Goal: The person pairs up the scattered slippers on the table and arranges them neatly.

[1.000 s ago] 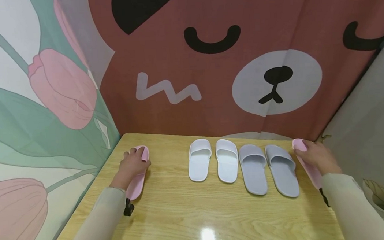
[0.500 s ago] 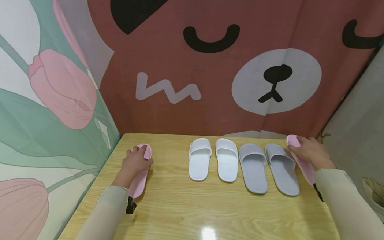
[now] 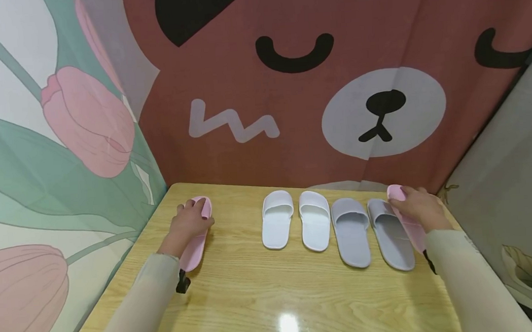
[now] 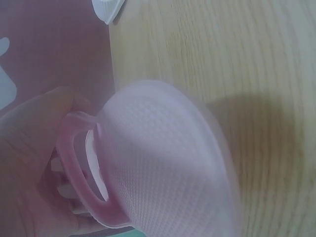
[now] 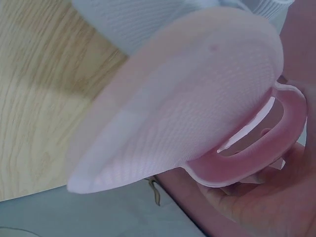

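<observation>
My left hand grips a pink slipper near the table's left edge. In the left wrist view this slipper is tilted, its textured sole toward the camera and a shadow on the wood beside it. At the right, my right hand holds another pink slipper by its strap end. From the head it partly covers the right grey slipper; whether they touch I cannot tell. In the right wrist view the held slipper is also tilted, with my fingers at its strap.
Two white slippers lie side by side at the back middle of the wooden table. A left grey slipper lies to their right. A bear-print curtain hangs behind, and a tulip-print cloth borders the left.
My right hand has moved left with its pink slipper, which now overlaps the right grey slipper in view. The left hand and its slipper have shifted slightly right. The white and grey slippers stayed put.
</observation>
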`<state>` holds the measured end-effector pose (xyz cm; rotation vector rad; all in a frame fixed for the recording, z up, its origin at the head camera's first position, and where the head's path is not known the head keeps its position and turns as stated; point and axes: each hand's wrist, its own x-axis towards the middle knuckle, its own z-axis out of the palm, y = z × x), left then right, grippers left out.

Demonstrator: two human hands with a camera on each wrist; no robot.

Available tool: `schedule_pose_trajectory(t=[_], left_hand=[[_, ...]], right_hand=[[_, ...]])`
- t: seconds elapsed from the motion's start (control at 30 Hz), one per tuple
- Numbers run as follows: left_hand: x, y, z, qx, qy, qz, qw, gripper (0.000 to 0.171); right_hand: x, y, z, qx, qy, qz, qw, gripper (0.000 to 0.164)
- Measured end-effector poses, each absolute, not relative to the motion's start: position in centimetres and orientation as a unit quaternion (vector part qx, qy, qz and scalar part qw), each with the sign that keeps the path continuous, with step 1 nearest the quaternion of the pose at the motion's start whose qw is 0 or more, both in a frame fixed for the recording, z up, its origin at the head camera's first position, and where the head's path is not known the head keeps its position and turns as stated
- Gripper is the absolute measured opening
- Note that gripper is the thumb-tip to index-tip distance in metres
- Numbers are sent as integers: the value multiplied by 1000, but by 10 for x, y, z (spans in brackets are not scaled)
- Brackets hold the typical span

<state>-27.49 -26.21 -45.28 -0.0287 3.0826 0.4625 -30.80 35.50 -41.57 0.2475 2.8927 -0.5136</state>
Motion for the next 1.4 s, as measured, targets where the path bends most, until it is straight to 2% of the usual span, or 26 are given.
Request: schedule_pose_trajectory(t=[0.67, 1.4], left_hand=[[-278, -255, -448, -7, 987, 157, 10, 79], [-283, -247, -446, 4, 988, 152, 8, 79]], right_hand=[[-317, 323, -411, 45, 980, -175, 78, 95], [-326, 280, -404, 54, 980, -177, 78, 89]])
